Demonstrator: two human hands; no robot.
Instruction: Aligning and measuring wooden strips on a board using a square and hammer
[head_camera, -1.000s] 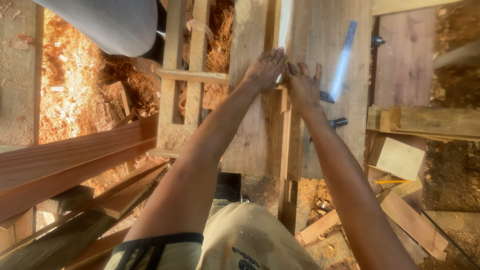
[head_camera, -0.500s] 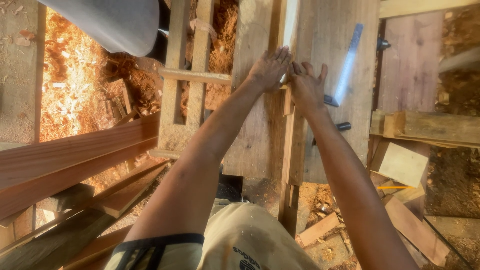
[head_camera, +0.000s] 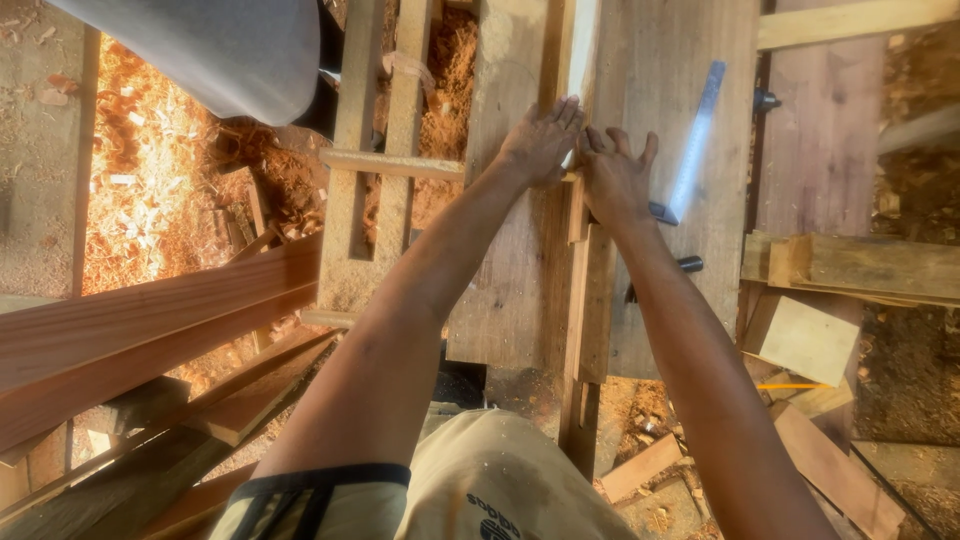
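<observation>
Both my arms reach forward over a rough wooden workbench (head_camera: 510, 290). My left hand (head_camera: 541, 141) lies palm down with fingers spread on a narrow upright wooden strip (head_camera: 578, 240) that runs along the middle of the bench. My right hand (head_camera: 615, 178) presses flat beside it on the same strip and the plank to its right. Neither hand grips anything. A metal ruler (head_camera: 697, 140) lies just right of my right hand, with a dark tool handle (head_camera: 660, 212) at its near end.
A ladder-like wooden frame (head_camera: 375, 170) lies left of the bench over sawdust. Long reddish planks (head_camera: 150, 330) slant at the lower left. Wood blocks (head_camera: 805, 335) and offcuts pile at the right. A grey rounded object (head_camera: 220, 50) fills the upper left.
Both hands stay pressed on the strip; their place on the bench has hardly shifted. The view has tilted slightly.
</observation>
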